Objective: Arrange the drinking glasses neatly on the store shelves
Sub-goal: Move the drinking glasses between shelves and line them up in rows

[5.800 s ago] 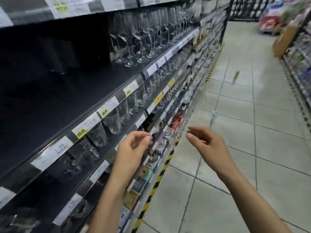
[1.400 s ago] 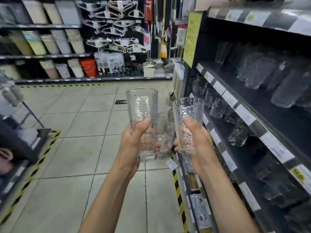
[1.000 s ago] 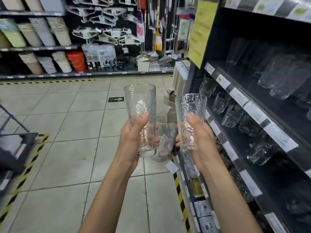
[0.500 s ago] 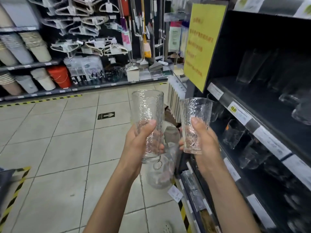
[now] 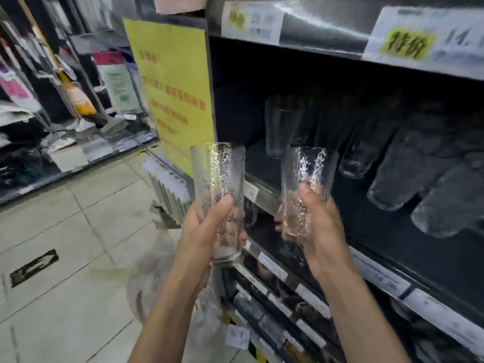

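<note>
Grips tall textured glass (image 5: 218,176) with left hand (image 5: 207,229), thumb across the front, fingers curled round the lower half. Grips second textured glass (image 5: 305,176) the same way with right hand (image 5: 324,231). Holds both upright, mouths up, empty, side by side but apart, at the front edge of dark shelf (image 5: 387,239), right one nearer the bay. Deeper in that bay: clear tumblers (image 5: 392,176), blurred, contents unreadable. On shelf end, behind left glass: yellow sign (image 5: 175,87). On edge above: price labels (image 5: 408,43).
</note>
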